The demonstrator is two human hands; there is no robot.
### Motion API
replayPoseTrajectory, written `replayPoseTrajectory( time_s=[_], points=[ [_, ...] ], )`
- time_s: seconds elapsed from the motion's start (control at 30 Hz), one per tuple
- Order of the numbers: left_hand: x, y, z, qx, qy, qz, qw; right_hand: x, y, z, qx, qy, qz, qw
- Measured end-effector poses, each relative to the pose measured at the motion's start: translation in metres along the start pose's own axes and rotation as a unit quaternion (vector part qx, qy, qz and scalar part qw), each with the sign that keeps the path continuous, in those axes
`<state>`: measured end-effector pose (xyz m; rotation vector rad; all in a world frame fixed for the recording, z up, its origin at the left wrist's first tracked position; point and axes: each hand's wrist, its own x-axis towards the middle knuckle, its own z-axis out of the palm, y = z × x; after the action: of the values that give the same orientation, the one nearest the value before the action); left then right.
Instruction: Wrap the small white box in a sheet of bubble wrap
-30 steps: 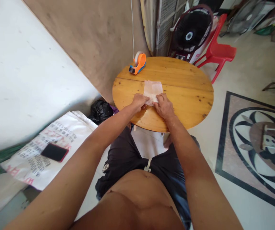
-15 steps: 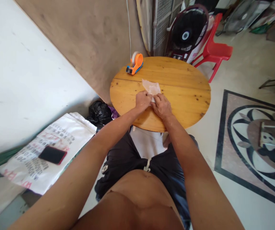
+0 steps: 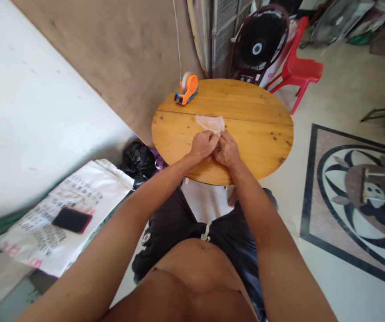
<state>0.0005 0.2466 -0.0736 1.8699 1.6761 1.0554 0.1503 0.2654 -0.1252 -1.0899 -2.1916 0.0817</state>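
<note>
A thin, translucent whitish plastic piece (image 3: 212, 123) lies over the middle of the round wooden table (image 3: 259, 138), spreading away from my fingers. My left hand (image 3: 203, 145) is closed on its near end, fingers curled. Close beside it on the right, my right hand (image 3: 226, 149) pinches the same piece, and the fingertips of both hands nearly touch. The part between and under my fingers is hidden. An orange and blue tape dispenser (image 3: 188, 89) with a roll stands at the table's far left edge.
Left of the table are a black plastic bag (image 3: 139, 158) and white printed sacks (image 3: 101, 181) with a dark phone (image 3: 72, 219) on them. Behind the table stand a black fan (image 3: 261, 42) and a red chair (image 3: 303, 69). A brown board leans on the left.
The far part of the plastic piece has become flatter and narrower. Both hands have shifted slightly, and my left fingers are now curled nearer my right fingertips.
</note>
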Motion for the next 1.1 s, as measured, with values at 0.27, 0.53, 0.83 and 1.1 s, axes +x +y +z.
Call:
replayPoseTrajectory(
  time_s=[0.27,0.53,0.83,1.1],
  points=[
    [0.004,-0.018,-0.003,-0.037,-0.073,0.061,0.995,-0.001,0.003,-0.001,0.021,-0.020,0.033,0.999],
    [-0.015,-0.019,0.011,0.106,0.001,0.116,0.988,-0.001,0.008,0.000,0.036,-0.019,0.033,0.999],
    [-0.016,-0.033,0.028,0.105,0.032,0.164,0.980,0.009,0.022,-0.013,0.183,-0.097,0.076,0.975],
    [-0.014,-0.037,0.033,0.057,0.030,0.180,0.982,0.043,0.038,-0.049,0.422,-0.234,0.204,0.852]
  ],
)
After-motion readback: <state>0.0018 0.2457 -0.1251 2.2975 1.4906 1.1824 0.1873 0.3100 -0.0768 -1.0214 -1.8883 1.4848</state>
